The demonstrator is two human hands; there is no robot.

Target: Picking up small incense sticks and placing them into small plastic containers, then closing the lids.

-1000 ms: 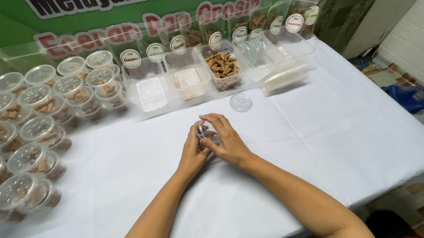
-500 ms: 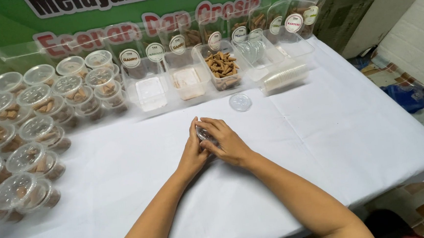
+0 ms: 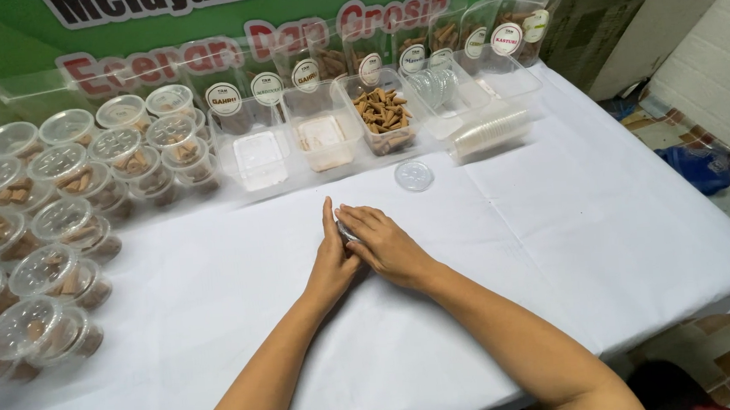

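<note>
My left hand [image 3: 331,262] and my right hand [image 3: 384,244] are pressed together on the white tablecloth [image 3: 553,236], closed around a small clear plastic cup [image 3: 346,231] that is almost fully hidden between them. My right palm lies over its top; my left hand stands edge-on against its side. A loose clear round lid [image 3: 414,175] lies on the cloth just beyond my hands.
Stacked lidded clear cups of brown pieces [image 3: 62,215] fill the left side. Open clear bins [image 3: 323,140], one holding brown cone pieces [image 3: 382,111], line the back below a green banner. A lying stack of empty cups [image 3: 489,133] is back right. The table edge drops off at right.
My hands have closed tighter over the cup and sunk lower onto the cloth; the cup shows less than before.
</note>
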